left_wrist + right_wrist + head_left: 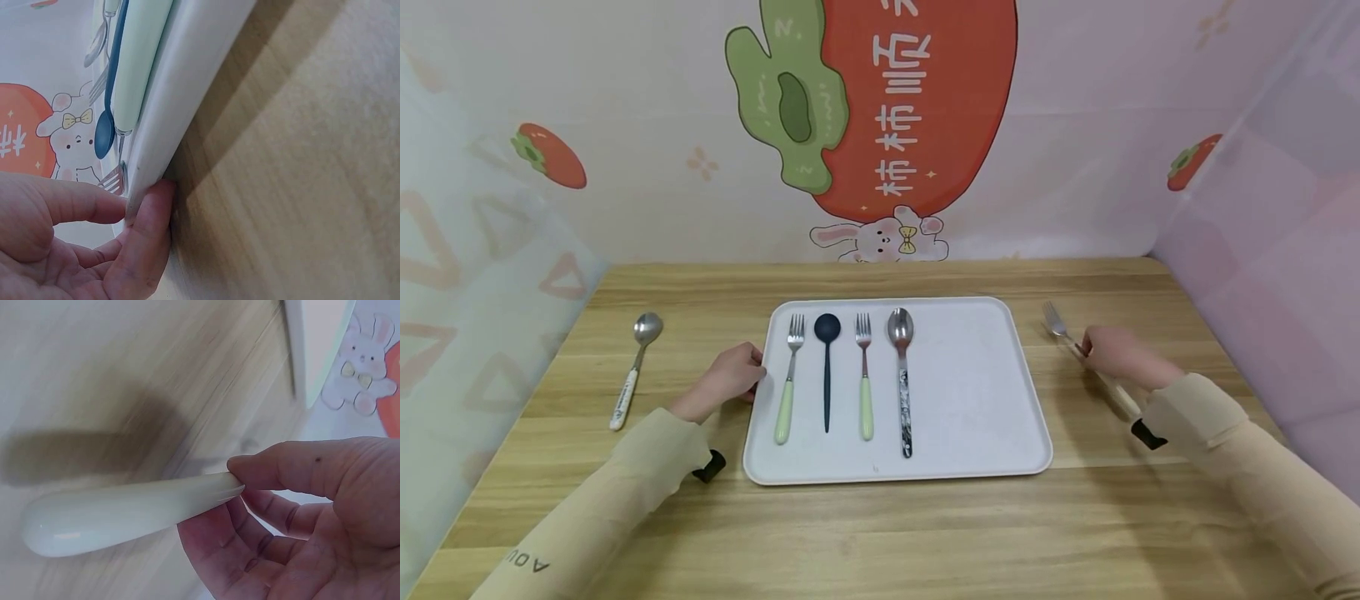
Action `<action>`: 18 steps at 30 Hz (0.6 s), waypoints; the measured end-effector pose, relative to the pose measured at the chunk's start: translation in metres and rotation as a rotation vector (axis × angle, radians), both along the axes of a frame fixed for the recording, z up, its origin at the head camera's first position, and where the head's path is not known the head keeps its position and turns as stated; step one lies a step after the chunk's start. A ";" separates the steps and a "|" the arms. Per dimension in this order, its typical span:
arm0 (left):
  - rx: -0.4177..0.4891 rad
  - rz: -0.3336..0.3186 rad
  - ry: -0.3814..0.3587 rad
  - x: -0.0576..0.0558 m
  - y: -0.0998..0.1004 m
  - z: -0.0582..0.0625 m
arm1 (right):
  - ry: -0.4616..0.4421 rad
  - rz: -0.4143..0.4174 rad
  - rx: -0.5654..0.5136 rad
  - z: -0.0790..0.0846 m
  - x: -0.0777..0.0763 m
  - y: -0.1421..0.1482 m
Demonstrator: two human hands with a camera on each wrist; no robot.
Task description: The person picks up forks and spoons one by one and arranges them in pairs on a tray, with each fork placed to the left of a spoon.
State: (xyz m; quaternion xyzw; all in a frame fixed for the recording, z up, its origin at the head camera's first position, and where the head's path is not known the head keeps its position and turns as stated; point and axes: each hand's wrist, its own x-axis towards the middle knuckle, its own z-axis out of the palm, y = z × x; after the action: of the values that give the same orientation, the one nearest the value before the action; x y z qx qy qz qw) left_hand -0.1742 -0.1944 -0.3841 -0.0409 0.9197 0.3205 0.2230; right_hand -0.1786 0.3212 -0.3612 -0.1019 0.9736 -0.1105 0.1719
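Note:
My left hand (735, 372) pinches the left rim of a white tray (962, 392) between thumb and fingers, close up in the left wrist view. On the tray lie a green-handled fork (785, 408), a dark spoon (827, 367), a second green-handled fork (866, 404) and a spoon with a patterned handle (905, 408), side by side with heads away from me. To the tray's right, my right hand (1123, 357) pinches another fork (125, 515) near the top of its pale handle. That handle's shadow falls apart from it on the wood.
A spoon with a white printed handle (625, 400) lies on the wooden table (880, 533) left of the tray. Behind the table stands a printed backdrop (647, 208), and patterned side panels border it left and right.

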 end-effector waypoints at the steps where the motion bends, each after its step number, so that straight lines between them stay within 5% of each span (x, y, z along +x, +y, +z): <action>1: -0.001 -0.001 0.000 0.000 0.000 0.000 | 0.007 0.012 0.002 0.001 0.000 -0.003; 18: 0.010 0.000 0.012 -0.001 -0.002 -0.003 | 0.020 0.030 -0.020 0.011 0.010 -0.041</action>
State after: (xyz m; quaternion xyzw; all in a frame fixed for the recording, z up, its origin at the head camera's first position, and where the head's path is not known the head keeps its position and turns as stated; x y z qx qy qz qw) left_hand -0.1749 -0.1961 -0.3867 -0.0379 0.9194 0.3254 0.2178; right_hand -0.1688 0.2807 -0.3499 -0.1196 0.9724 -0.1168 0.1627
